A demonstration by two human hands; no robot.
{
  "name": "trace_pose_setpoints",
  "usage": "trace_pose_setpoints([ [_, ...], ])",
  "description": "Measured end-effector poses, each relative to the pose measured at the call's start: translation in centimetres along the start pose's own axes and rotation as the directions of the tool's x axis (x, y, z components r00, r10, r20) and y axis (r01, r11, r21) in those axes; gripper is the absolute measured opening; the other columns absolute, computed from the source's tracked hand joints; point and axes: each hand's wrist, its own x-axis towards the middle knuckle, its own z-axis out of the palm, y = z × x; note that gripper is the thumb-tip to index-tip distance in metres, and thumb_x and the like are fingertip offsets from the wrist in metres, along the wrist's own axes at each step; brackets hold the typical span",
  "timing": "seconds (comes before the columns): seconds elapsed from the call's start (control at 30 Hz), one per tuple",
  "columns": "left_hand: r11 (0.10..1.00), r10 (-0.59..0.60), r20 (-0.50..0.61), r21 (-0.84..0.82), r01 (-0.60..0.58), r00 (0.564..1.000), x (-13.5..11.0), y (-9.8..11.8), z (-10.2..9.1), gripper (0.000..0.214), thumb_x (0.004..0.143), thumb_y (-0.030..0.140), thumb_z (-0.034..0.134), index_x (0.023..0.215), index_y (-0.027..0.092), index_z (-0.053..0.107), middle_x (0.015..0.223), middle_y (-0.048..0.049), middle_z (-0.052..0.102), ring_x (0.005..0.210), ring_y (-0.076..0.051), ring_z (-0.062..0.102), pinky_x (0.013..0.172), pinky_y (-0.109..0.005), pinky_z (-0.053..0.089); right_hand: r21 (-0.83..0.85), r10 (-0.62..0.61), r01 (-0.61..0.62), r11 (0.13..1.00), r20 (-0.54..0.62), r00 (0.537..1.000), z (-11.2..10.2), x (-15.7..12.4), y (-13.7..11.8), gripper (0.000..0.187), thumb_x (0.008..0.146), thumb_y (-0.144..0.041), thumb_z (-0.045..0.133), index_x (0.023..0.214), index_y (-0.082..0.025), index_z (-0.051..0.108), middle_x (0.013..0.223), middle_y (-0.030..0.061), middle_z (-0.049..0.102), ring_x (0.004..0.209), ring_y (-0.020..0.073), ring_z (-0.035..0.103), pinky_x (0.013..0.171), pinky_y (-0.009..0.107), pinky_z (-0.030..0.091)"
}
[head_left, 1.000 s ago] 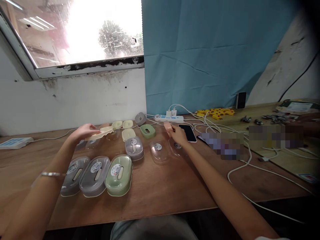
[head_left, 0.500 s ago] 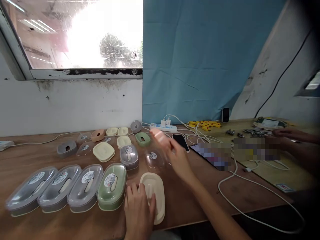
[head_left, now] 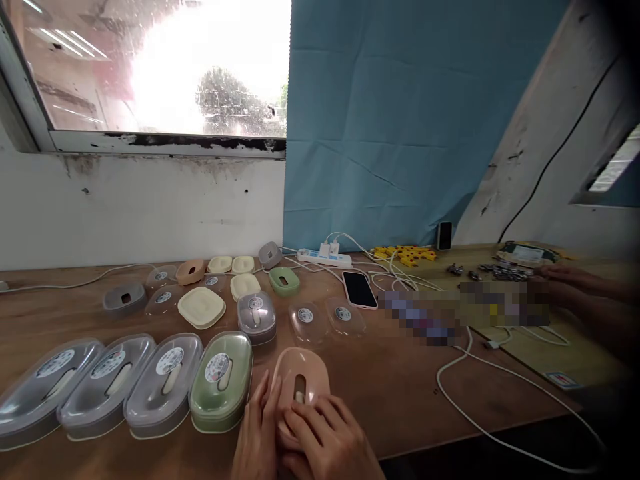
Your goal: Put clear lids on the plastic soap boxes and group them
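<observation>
Both my hands meet at the table's near edge on a pink oval soap-box insert [head_left: 300, 377] with a slot in its middle. My left hand [head_left: 256, 437] lies along its left side with the fingers pressed together against it. My right hand [head_left: 327, 440] curls over its near end, fingertips by the slot. Just left of it stands a green box with a clear lid [head_left: 220, 381], the last in a row with three grey lidded boxes [head_left: 107, 393]. What is under the pink insert is hidden.
Farther back lie a cream piece [head_left: 201, 307], a small grey lidded box [head_left: 256, 317], two loose clear lids [head_left: 306, 321], a green insert [head_left: 283, 280] and more small parts. A phone [head_left: 360, 289], power strip [head_left: 323, 257] and white cables [head_left: 480, 413] are right. Another person's hands [head_left: 575, 283] work at far right.
My right hand has carried the pink insert from the back of the table down to the near edge, where the cream base lay under my left hand. That base no longer shows.
</observation>
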Motion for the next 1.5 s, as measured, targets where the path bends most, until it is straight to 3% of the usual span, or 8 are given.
trace_pose_setpoints([
  [0.17,0.997,0.068,0.073,-0.035,-0.065,0.995,0.3,1.1,-1.2,0.068,0.074,0.022,0.057,0.137,0.032,0.033,0.147,-0.0109,0.029,0.13,-0.031,0.036,0.1,-0.049,0.039,0.232,0.098,-0.21,0.95,0.419,0.903,-2.4,1.1,0.8,0.028,0.076,-0.032,0.069,0.101,-0.022,0.06,0.099,0.0003,0.068,0.09,0.0185,0.059,0.082,0.029,0.044],
  [0.37,0.987,0.15,0.049,-0.071,-0.146,0.987,-0.1,1.7,-2.5,0.038,0.073,0.038,0.064,0.107,0.024,0.056,0.145,-0.0115,0.032,0.125,-0.029,0.044,0.094,-0.039,0.047,0.406,0.117,-0.382,0.83,0.544,0.831,-5.5,2.2,1.0,0.02,0.079,-0.03,0.065,0.097,-0.021,0.063,0.093,0.0023,0.068,0.085,0.0178,0.062,0.077,0.027,0.046],
  [0.53,0.918,0.374,-0.043,0.158,-0.363,0.926,-0.4,1.6,-2.6,0.012,0.089,0.026,0.046,0.087,0.024,0.058,0.123,-0.001,0.059,0.126,-0.024,0.043,0.096,-0.041,0.043,0.178,0.37,-0.455,0.872,0.368,0.853,-4.1,4.1,5.5,0.021,0.089,-0.02,0.046,0.104,-0.021,0.06,0.106,0.0061,0.065,0.103,0.0207,0.059,0.089,0.036,0.046],
  [0.7,0.859,0.418,-0.01,0.329,-0.391,0.909,-0.5,1.6,-2.6,0.014,0.089,0.027,0.046,0.083,0.025,0.058,0.112,0.002,0.065,0.117,-0.022,0.051,0.097,-0.043,0.038,-0.01,0.276,-0.304,0.953,0.447,0.851,0.5,4.6,10.4,0.048,0.085,-0.023,0.053,0.132,-0.022,0.045,0.143,0.0106,0.039,0.134,0.0281,0.031,0.104,0.048,0.034],
  [1.03,0.922,0.315,-0.087,0.264,-0.283,0.945,-0.4,3.8,-3.1,0.037,0.058,0.036,0.074,0.094,0.033,0.063,0.103,0.0014,0.068,0.111,-0.031,0.052,0.093,-0.049,0.03,-0.017,0.318,-0.334,0.942,0.36,0.877,0.8,3.5,9.9,0.041,0.092,-0.016,0.038,0.132,-0.021,0.046,0.133,0.0126,0.051,0.122,0.0257,0.048,0.098,0.046,0.042],
  [1.23,0.88,0.403,-0.108,0.319,-0.352,0.909,0.7,6.0,-2.6,0.054,0.068,0.045,0.061,0.121,0.04,0.052,0.122,0.0022,0.061,0.12,-0.029,0.047,0.106,-0.056,-0.003,0.264,0.544,-0.575,0.774,0.187,0.818,-1.2,2.9,9.1,0.04,0.093,-0.035,0.035,0.127,-0.02,0.051,0.122,0.0097,0.06,0.112,0.0243,0.057,0.092,0.043,0.046],
  [1.37,0.872,0.4,0.068,0.28,-0.403,0.914,1.6,6.0,-1.9,0.055,0.07,0.043,0.059,0.124,0.037,0.049,0.123,0.0035,0.06,0.114,-0.023,0.052,0.102,-0.042,0.023,0.407,0.654,-0.647,0.644,0.147,0.743,-0.8,2.2,9.2,0.044,0.089,-0.044,0.041,0.122,-0.018,0.054,0.124,0.0113,0.059,0.114,0.0265,0.055,0.097,0.045,0.042],
  [1.5,0.936,0.21,0.176,0.247,-0.25,0.962,1.8,6.8,-1.6,0.054,0.068,0.037,0.061,0.121,0.041,0.05,0.123,0.0049,0.06,0.117,-0.023,0.05,0.088,-0.039,0.035,0.571,0.718,-0.665,0.482,0.177,0.673,-1.0,1.9,9.4,0.052,0.083,-0.053,0.049,0.12,-0.016,0.054,0.122,0.0142,0.059,0.114,0.0288,0.055,0.097,0.048,0.042],
])
